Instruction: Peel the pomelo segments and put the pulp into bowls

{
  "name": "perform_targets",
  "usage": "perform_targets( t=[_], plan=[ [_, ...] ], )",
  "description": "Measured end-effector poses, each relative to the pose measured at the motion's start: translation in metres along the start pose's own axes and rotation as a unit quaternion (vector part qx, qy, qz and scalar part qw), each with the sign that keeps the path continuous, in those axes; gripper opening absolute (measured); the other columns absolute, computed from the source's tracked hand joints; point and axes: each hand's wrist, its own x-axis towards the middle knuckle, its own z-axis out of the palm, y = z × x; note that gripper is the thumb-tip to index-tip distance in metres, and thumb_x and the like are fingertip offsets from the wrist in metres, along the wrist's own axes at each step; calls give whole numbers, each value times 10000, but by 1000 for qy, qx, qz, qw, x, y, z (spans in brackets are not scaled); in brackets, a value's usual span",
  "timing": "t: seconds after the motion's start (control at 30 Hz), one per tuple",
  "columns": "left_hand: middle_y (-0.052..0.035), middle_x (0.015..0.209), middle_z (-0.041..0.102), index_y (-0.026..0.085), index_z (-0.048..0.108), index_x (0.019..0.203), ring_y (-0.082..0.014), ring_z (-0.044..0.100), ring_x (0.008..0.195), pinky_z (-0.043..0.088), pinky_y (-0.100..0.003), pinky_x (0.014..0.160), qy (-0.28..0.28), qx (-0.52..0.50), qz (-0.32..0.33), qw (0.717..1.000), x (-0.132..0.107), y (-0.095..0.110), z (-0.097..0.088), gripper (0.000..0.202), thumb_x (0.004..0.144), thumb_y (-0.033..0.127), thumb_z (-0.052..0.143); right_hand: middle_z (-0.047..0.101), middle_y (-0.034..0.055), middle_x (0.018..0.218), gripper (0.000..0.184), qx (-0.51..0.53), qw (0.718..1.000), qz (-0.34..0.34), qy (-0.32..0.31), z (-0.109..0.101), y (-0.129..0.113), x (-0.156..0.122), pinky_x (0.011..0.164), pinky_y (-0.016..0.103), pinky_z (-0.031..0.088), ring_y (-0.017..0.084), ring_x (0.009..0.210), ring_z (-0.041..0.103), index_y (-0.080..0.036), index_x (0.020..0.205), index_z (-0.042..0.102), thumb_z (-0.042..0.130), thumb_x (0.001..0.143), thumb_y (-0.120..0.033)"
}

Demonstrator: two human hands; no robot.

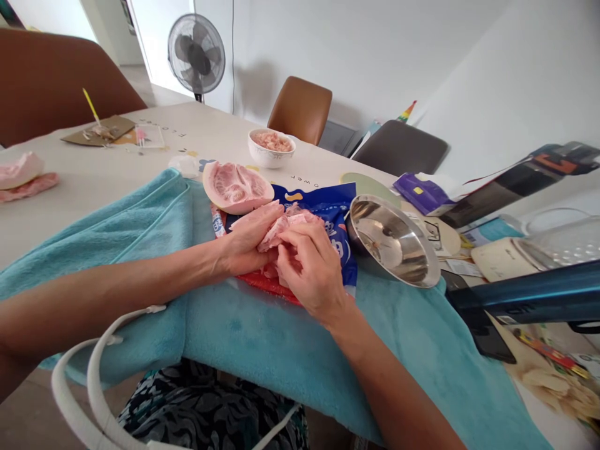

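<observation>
A pink pomelo segment (273, 235) is held between my two hands over a blue and red plastic bag (345, 215). My left hand (244, 242) cradles the segment from the left, its fingers partly hidden behind the fruit. From the right, my right hand (316, 275) pinches at the segment with bent fingers and thumb. More pink peel or flesh lies on the bag beneath, mostly covered by my hands. Just beyond my left hand, a piece of pomelo rind (238, 187) rests with its pink inside showing.
A white bowl (269, 157) of pink pulp stands behind. To the right, a steel bowl (417, 259) sits tilted on the turquoise towel (225, 350). A dark blue cylinder (539, 290) and a phone (492, 340) are at far right. More peel (23, 172) lies at far left.
</observation>
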Motion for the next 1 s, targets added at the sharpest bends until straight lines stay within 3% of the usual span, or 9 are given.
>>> perform_targets(
  t=[0.1, 0.27, 0.33, 0.5, 0.73, 0.83, 1.0],
  plan=[
    [24, 456, 495, 147, 511, 578, -55, 433, 354, 367, -148, 365, 14, 4, -18, 1000, 0, 1, 0, 456, 998, 296, 415, 664, 75, 920, 135, -10, 1000, -8, -13, -2, -3, -1, 833, 385, 540, 224, 916, 626, -203, 953, 602, 575, 856, -113],
    [-37, 638, 649, 126, 607, 715, -109, 627, 548, 507, -190, 498, 11, 3, -32, 999, -1, -1, 0, 398, 1002, 310, 402, 674, 91, 878, 13, -90, 996, -10, -10, 1, -9, -1, 752, 348, 521, 221, 863, 622, -179, 884, 603, 604, 873, -172],
    [-18, 595, 623, 129, 595, 696, -87, 589, 499, 475, -165, 467, 21, -3, -22, 1000, 0, -2, 0, 388, 999, 293, 417, 674, 78, 839, 45, -121, 992, -19, 4, 3, -11, 0, 733, 331, 507, 207, 823, 615, -184, 838, 587, 596, 868, -152],
    [56, 377, 392, 160, 437, 511, -37, 310, 296, 247, -137, 302, 30, -5, 11, 999, 2, -2, -3, 492, 985, 288, 455, 640, 45, 735, 167, -187, 981, -42, 18, 9, -13, 1, 668, 304, 459, 180, 726, 571, -210, 746, 527, 540, 857, -87],
    [29, 400, 451, 157, 479, 514, -46, 359, 323, 293, -143, 328, 0, 4, -7, 1000, 5, -5, -7, 511, 993, 329, 427, 575, 39, 657, 243, -236, 970, -54, 28, 12, -10, 1, 627, 314, 437, 182, 655, 511, -227, 699, 477, 473, 874, -59],
    [22, 418, 476, 157, 502, 534, -58, 418, 355, 346, -148, 364, -18, 12, -12, 1000, 4, -5, -7, 491, 986, 340, 443, 575, 39, 666, 252, -204, 977, -44, 30, 10, -6, 2, 634, 315, 465, 179, 652, 519, -229, 691, 474, 482, 862, -44],
    [20, 429, 478, 148, 482, 524, -55, 412, 360, 369, -155, 382, 1, 27, -4, 1000, 1, 0, -3, 513, 1007, 291, 386, 651, 55, 856, 175, -15, 1000, 13, -5, 1, 1, 2, 802, 351, 540, 188, 844, 624, -215, 840, 556, 487, 882, -60]
  ],
)
